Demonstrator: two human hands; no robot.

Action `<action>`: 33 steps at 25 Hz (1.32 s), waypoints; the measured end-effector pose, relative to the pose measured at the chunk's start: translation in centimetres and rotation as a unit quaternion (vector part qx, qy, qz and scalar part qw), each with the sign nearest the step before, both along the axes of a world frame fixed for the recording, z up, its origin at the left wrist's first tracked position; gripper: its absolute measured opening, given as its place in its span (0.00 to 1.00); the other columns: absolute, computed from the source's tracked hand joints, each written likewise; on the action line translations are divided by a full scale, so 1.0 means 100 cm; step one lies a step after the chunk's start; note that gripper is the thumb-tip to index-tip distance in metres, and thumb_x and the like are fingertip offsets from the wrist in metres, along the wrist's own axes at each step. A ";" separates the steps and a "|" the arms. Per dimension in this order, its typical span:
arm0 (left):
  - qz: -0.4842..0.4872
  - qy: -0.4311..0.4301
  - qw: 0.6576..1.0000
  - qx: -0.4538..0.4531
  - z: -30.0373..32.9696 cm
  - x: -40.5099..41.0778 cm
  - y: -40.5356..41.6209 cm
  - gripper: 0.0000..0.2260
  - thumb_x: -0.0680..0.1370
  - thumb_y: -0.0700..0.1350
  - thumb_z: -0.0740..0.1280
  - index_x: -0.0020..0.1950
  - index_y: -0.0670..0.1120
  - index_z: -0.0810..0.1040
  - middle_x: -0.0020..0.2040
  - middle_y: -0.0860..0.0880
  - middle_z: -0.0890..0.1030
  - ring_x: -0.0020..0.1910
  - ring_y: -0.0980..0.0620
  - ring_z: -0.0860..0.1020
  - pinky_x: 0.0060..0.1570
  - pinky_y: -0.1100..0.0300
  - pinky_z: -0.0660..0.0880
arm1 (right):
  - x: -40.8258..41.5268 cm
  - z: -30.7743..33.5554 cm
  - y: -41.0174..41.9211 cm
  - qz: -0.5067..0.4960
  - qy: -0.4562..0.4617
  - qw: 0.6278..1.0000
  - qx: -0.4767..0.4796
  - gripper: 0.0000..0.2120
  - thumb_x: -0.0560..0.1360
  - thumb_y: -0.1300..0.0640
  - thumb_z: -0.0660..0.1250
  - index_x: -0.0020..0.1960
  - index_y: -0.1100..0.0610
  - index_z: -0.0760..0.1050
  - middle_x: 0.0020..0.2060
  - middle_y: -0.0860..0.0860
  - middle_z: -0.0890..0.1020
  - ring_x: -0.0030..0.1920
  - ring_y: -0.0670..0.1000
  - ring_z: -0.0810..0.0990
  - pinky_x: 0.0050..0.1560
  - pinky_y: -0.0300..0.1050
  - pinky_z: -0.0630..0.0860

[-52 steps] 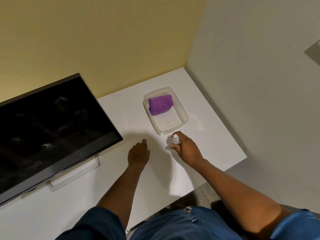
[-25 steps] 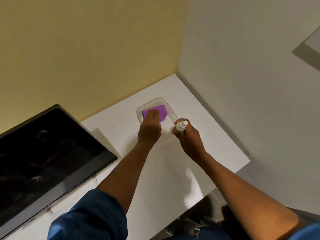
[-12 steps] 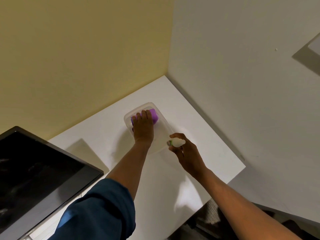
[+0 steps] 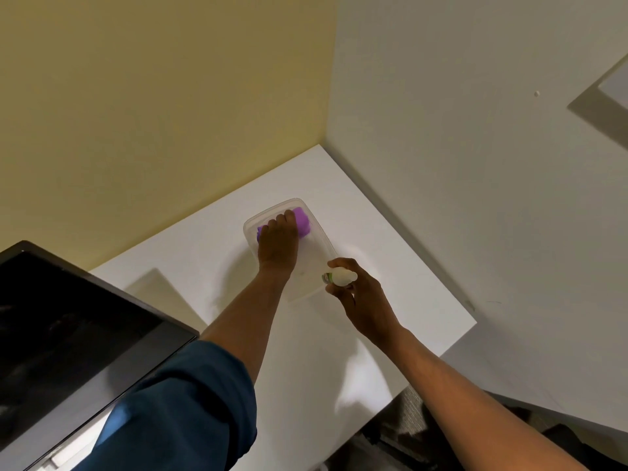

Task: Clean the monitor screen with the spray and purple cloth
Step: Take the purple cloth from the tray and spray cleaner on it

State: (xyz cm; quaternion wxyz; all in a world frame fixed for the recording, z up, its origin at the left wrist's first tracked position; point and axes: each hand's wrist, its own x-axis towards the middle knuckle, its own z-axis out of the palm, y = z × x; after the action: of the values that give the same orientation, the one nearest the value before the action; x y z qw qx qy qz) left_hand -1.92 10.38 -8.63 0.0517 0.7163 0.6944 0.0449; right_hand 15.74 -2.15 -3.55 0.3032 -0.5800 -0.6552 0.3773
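Observation:
A folded purple cloth (image 4: 303, 223) lies in the far end of a clear plastic container (image 4: 319, 232) on the white desk. My left hand (image 4: 278, 244) lies over the cloth inside the container, fingers curled on it, hiding most of it. My right hand (image 4: 358, 295) hovers at the container's near right corner, shut on a small white spray bottle (image 4: 341, 277) lying on its side. The dark monitor (image 4: 68, 338) stands at the left edge of the view, its screen facing me.
The white desk (image 4: 390, 266) fits into a corner between a yellow wall behind it and a white wall to the right. Its right and near edges drop to dark floor. The monitor's pale stand base (image 4: 64, 450) shows at the bottom left.
My left hand went from the desk into the container and closed over the purple cloth. My right hand lifted the spray bottle and tipped it sideways. The view swung right, pushing the monitor to the left edge.

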 end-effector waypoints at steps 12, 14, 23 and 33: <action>0.118 -0.546 0.825 -0.087 0.109 -0.045 -0.062 0.12 0.68 0.51 0.70 0.51 0.55 0.77 0.47 0.54 0.82 0.46 0.52 0.82 0.45 0.58 0.79 | -0.014 0.033 -0.034 -0.035 0.026 0.998 0.036 0.08 0.77 0.52 0.69 0.54 0.46 0.72 0.47 0.42 0.79 0.45 0.48 0.78 0.45 0.47 0.76; 0.145 -0.654 0.731 -0.132 0.113 -0.061 -0.090 0.16 0.69 0.47 0.72 0.56 0.50 0.78 0.53 0.48 0.84 0.52 0.46 0.82 0.53 0.52 0.79 | -0.022 0.041 -0.050 -0.034 0.018 0.998 0.058 0.08 0.77 0.49 0.69 0.54 0.48 0.72 0.46 0.43 0.79 0.46 0.50 0.78 0.45 0.47 0.76; 0.227 -0.772 0.562 -0.189 0.110 -0.117 -0.228 0.29 0.65 0.48 0.79 0.63 0.41 0.78 0.56 0.40 0.84 0.54 0.43 0.83 0.51 0.51 0.81 | -0.084 0.079 -0.127 0.011 0.038 0.996 0.076 0.08 0.79 0.50 0.67 0.53 0.50 0.69 0.40 0.47 0.80 0.38 0.48 0.79 0.39 0.46 0.76; 0.243 -0.769 0.559 -0.191 0.120 -0.147 -0.320 0.24 0.71 0.64 0.68 0.60 0.49 0.80 0.54 0.43 0.85 0.53 0.41 0.84 0.53 0.46 0.81 | -0.143 0.097 -0.175 -0.098 0.040 0.994 -0.012 0.22 0.72 0.41 0.74 0.53 0.56 0.71 0.44 0.52 0.81 0.41 0.57 0.82 0.39 0.51 0.79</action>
State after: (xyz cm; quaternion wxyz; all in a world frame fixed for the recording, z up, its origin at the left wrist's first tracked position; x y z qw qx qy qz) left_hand -16.60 -21.58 3.37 0.6891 0.1871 0.5311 0.4561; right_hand 1.45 -19.61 6.15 0.3581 -0.6296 -0.5778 0.3761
